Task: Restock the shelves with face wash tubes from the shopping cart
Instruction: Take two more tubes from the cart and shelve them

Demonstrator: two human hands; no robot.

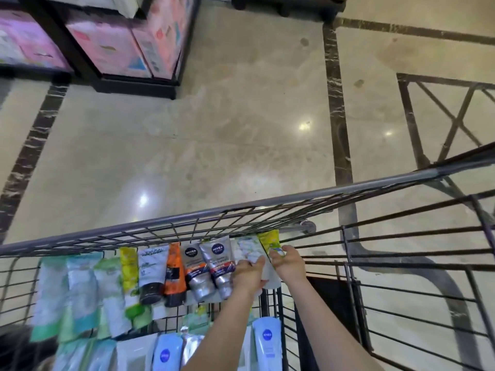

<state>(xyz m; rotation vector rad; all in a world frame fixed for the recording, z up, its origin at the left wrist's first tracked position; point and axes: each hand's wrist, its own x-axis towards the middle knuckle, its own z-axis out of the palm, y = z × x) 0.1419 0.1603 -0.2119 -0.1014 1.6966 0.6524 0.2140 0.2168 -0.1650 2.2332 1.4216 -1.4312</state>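
A wire shopping cart [187,218] fills the lower part of the view, with several face wash tubes lying in a row inside. Both my hands reach into its far right corner. My left hand [247,273] grips a white and pale-green tube [246,249]. My right hand [288,261] pinches a yellow tube [268,239] beside it. Left of them lie two silver Nivea tubes [217,259], an orange tube [174,274], a L'Oreal tube [151,266] and green and white tubes [80,285]. White Nivea tubes [267,341] lie nearer me.
A black shelf base [134,84] with pink boxes [112,49] stands at the top left. Glossy beige floor [227,129] with dark stripes spreads beyond the cart. A dark metal frame [428,121] stands to the right, and the cart's side bars [401,263] run alongside it.
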